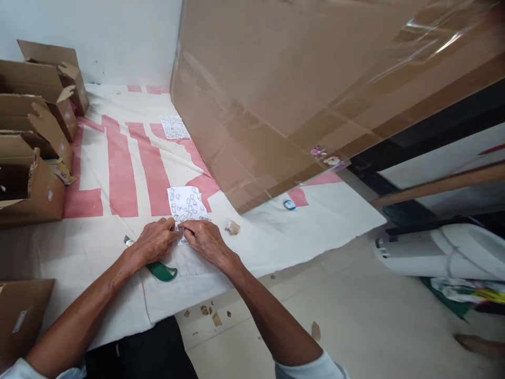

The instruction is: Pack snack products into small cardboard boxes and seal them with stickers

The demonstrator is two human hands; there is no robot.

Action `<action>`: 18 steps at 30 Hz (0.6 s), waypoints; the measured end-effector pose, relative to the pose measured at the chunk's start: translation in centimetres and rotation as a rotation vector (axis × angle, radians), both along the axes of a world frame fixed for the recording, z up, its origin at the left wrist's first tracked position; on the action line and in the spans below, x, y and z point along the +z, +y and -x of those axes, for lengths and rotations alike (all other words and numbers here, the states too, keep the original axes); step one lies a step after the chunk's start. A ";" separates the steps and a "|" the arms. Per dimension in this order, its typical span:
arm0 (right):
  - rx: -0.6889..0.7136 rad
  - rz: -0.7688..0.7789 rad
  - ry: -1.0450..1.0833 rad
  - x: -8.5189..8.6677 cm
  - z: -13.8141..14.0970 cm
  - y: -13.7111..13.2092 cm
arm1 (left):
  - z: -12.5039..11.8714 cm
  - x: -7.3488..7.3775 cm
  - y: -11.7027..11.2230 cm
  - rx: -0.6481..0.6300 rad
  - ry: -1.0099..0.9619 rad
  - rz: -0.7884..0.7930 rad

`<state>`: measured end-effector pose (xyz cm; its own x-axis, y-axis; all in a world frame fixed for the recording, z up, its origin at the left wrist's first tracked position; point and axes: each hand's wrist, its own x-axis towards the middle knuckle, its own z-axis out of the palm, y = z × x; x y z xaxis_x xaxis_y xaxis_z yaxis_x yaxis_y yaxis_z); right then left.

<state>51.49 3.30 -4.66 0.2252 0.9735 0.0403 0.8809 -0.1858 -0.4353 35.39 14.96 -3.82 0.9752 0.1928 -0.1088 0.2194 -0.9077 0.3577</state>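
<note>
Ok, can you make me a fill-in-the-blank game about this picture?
1. The left hand and right hand meet at a white printed sheet; with another white printed sheet farther off, that makes ____ sheets.
2. A green curved object peeks out beside the person's ____ wrist.
3. Small brown scraps are scattered on the pale tiled ____.
4. The large brown taped box is made of ____.

Missing words: two; left; floor; cardboard.

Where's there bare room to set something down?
Bare cloth lies right of the crumpled scrap, nearer than the blue roll; also between the open boxes and green-handled tool. Crowded around left hand, right hand and printed sheet.
</note>
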 end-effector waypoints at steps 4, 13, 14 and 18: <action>-0.010 0.052 -0.007 -0.3 -0.5 0.6 | 0.0 -0.2 0.0 0.003 -0.019 0.032; 0.042 0.143 0.074 1.0 -1.3 2.6 | 0.1 -0.6 0.3 0.014 -0.053 0.040; 0.033 0.137 0.079 1.3 -1.3 2.6 | 0.1 -0.7 0.3 0.017 -0.058 0.039; -0.097 0.026 0.222 2.0 -1.8 1.3 | 0.2 -0.6 0.2 0.028 -0.062 0.040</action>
